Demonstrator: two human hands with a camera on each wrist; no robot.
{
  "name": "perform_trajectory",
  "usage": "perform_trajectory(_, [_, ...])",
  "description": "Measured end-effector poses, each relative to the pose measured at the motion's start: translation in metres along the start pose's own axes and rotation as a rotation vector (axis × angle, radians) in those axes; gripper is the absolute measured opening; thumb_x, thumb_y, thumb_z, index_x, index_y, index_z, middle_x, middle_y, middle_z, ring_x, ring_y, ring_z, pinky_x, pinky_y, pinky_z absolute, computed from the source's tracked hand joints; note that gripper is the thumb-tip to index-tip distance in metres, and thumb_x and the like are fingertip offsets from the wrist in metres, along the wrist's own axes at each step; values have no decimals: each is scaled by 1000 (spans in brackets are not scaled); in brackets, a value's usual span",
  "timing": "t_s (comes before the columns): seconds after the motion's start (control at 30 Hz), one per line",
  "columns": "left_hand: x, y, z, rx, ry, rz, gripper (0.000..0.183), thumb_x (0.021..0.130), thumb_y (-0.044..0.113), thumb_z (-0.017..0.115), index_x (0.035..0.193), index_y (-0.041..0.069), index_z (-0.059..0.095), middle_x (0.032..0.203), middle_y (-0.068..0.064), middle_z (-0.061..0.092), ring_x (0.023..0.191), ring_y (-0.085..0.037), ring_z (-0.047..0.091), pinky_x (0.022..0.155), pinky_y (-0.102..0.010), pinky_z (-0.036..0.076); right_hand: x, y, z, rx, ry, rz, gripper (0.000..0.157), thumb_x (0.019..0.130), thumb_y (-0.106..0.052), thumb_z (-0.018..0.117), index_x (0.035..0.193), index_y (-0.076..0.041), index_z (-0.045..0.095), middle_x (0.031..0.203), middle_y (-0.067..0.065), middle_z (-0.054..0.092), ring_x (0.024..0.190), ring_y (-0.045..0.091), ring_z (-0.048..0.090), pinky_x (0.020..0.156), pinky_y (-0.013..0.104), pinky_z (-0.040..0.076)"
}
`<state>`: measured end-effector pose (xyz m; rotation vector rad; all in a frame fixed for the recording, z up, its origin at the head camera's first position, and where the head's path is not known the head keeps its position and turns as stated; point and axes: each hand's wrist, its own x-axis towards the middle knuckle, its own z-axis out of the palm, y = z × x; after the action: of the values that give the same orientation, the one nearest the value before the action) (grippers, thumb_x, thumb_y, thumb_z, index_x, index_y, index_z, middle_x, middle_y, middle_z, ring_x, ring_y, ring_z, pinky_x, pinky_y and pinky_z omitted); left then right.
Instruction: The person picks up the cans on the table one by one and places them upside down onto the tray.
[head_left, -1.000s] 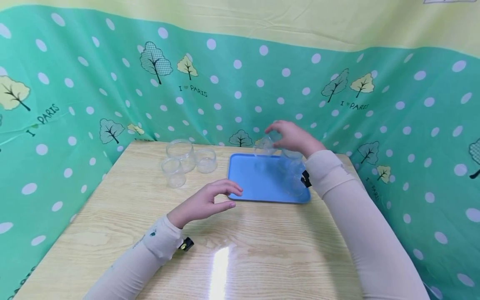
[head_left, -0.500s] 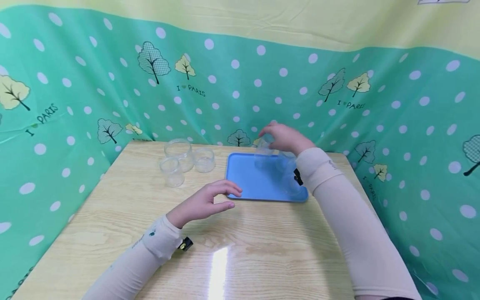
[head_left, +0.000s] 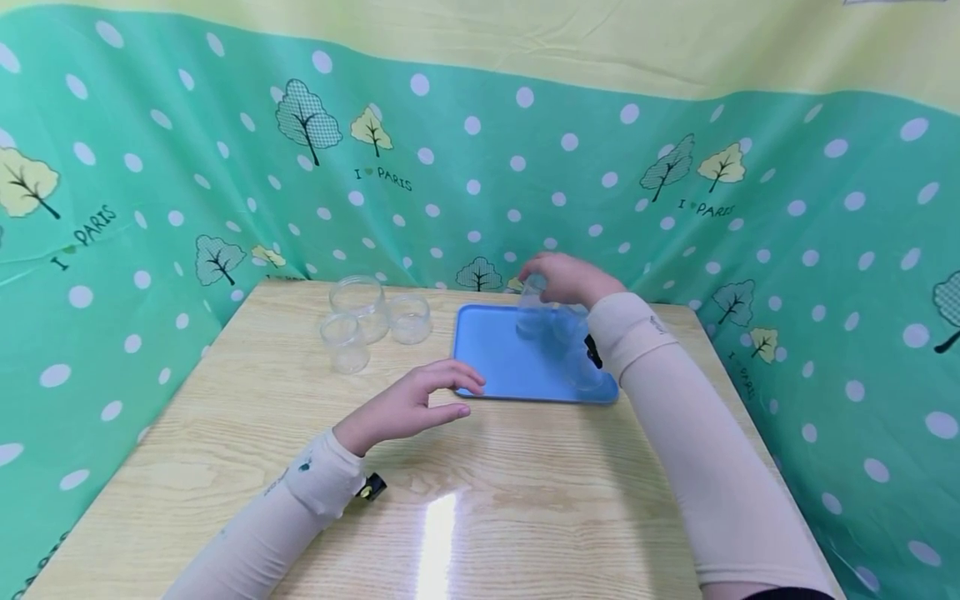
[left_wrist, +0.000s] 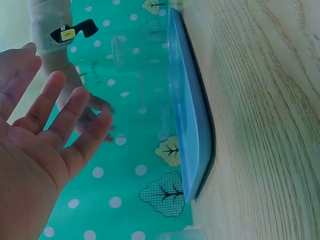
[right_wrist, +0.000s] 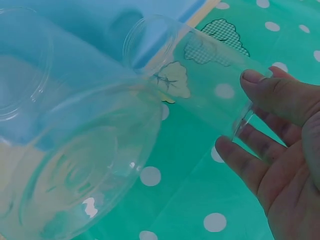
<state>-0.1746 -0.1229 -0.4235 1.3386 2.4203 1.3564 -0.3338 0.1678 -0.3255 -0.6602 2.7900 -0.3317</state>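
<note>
Over the back of the blue tray point(head_left: 495, 354), my right hand point(head_left: 570, 279) holds a tall clear cylindrical cup point(head_left: 532, 308) by its top end, thumb on one side and fingers on the other. In the right wrist view the clear cup point(right_wrist: 200, 75) stretches from my fingertips toward the tray. A wide clear container point(right_wrist: 85, 165) is beside it. More clear containers point(head_left: 583, 368) stand on the tray's right part, partly behind my right sleeve. My left hand point(head_left: 412, 404) hovers at the tray's front left corner with fingers loosely bent, holding nothing.
Left of the tray on the wooden table point(head_left: 300, 442) stand a large clear jar point(head_left: 360, 308) and two smaller clear cups, one point(head_left: 410, 320) to its right, the other point(head_left: 347, 343) in front. A patterned green curtain point(head_left: 450, 167) surrounds the table's back and sides.
My right hand has lowered the clear cup, which has gone from tilted to upright over the tray's back. My left hand keeps its place.
</note>
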Motion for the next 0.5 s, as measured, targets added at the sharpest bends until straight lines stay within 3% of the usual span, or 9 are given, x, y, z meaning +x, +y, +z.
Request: perform_trajectory(0.5, [0, 1, 1, 5, -21, -17, 27, 99, 20, 70, 126, 28, 69, 133, 8, 62, 130, -14, 55, 108, -39, 49, 7, 13, 6, 5, -29, -6, 55, 91, 3, 70, 140, -22, 62, 156, 7, 47, 146, 34, 40, 115, 53, 42])
